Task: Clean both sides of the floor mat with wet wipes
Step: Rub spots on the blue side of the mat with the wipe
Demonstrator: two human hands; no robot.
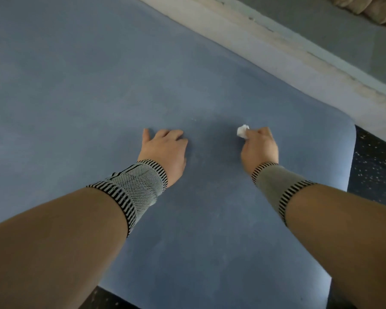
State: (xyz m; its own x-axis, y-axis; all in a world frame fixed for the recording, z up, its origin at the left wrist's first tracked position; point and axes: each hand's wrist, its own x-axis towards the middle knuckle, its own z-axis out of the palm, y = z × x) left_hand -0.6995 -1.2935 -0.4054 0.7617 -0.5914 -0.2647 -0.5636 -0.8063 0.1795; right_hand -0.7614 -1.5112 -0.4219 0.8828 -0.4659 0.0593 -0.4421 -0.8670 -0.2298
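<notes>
On the blue floor mat [98, 85], the right hand [260, 146] pinches a balled wet wipe [242, 131], mid-wipe. Left hand [165, 148] rests flat, fingers loosely together, bracing. Next likely calls for sweeping onward.

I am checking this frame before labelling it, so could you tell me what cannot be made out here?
- Head view: the underside of the blue mat is hidden by the mat itself, and the frame edge cuts off its left end.
- The wipe is mostly hidden inside the right hand.
- The fingertips of the left hand curl out of sight.
- The tan object at the top right is cropped.
</notes>
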